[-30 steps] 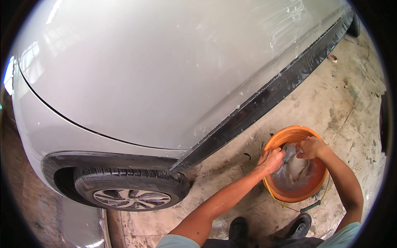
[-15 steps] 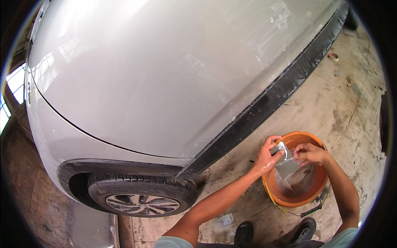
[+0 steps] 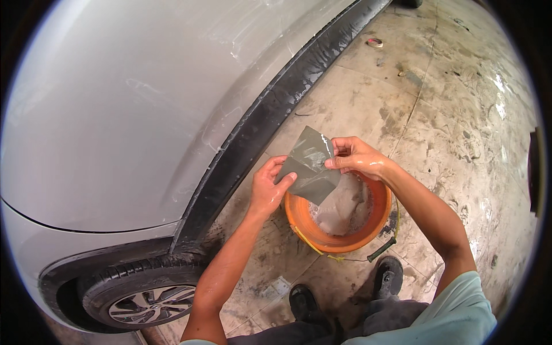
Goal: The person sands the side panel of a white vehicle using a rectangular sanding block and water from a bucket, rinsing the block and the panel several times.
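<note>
A wet grey sheet of sandpaper (image 3: 305, 172), creased across its middle, is spread out between my hands. My left hand (image 3: 269, 188) pinches its left edge, thumb on top and fingers behind. On the opposite edge my right hand (image 3: 361, 158) grips the sheet, also with the thumb on top. A shiny wet streak runs near its upper right corner. Below it stands an orange bucket (image 3: 333, 247) holding cloudy water (image 3: 351, 210). The sheet hides the bucket's upper left rim.
A light grey car body (image 3: 109, 126) with black lower trim (image 3: 253, 135) fills the left side, its wheel (image 3: 144, 302) below. A roll of tape (image 3: 374, 42) lies on the stained tiled floor (image 3: 448, 144). The bucket's handle (image 3: 382, 249) hangs near my shoes (image 3: 388, 276).
The sandpaper, smaller and folded over the bucket before, is now opened wider and held higher. My hands have moved apart. The view has shifted, so car and bucket appear further left.
</note>
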Available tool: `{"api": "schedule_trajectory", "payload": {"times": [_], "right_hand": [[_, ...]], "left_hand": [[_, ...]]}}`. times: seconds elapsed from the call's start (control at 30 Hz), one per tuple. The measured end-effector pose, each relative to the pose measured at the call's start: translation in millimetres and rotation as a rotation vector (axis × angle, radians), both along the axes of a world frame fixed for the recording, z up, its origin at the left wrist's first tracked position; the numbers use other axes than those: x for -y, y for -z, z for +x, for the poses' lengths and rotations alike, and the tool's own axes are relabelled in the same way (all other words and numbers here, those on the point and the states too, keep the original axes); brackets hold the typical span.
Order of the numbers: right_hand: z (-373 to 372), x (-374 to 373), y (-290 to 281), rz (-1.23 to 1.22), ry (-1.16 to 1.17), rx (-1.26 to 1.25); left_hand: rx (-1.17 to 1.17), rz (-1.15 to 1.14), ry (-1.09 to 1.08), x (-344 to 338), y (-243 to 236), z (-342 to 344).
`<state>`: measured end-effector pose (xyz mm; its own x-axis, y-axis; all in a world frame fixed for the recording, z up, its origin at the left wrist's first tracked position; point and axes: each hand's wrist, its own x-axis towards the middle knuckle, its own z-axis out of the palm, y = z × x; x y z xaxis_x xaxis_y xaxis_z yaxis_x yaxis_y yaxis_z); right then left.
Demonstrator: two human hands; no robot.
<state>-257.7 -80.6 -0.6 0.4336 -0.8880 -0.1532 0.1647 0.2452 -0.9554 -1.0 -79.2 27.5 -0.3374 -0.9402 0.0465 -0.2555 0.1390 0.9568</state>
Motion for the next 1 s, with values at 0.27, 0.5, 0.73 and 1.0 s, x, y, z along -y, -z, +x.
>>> {"api": "schedule_trajectory", "payload": {"times": [0.27, 0.5, 0.73, 1.0], "right_hand": [[-0.2, -1.4, -7.6, 0.061, 0.193, 0.268], [2.0, -1.4, 1.0, 0.076, 0.158, 0.019], [4.2, -14.4, -40.4, -0.627, 0.139, -0.350], [7.3, -16.3, -34.6, -0.471, -0.002, -0.455]], "left_hand": [[-0.748, 0.382, -0.038, -3.9, -17.6, -4.6], [-0.526, 0.322, -0.159, -13.4, -3.5, -23.3], [0.383, -0.013, 0.169, -20.6, -39.5, -17.0], [-0.395, 0.618, 0.033, -12.5, -4.4, -36.3]]}}
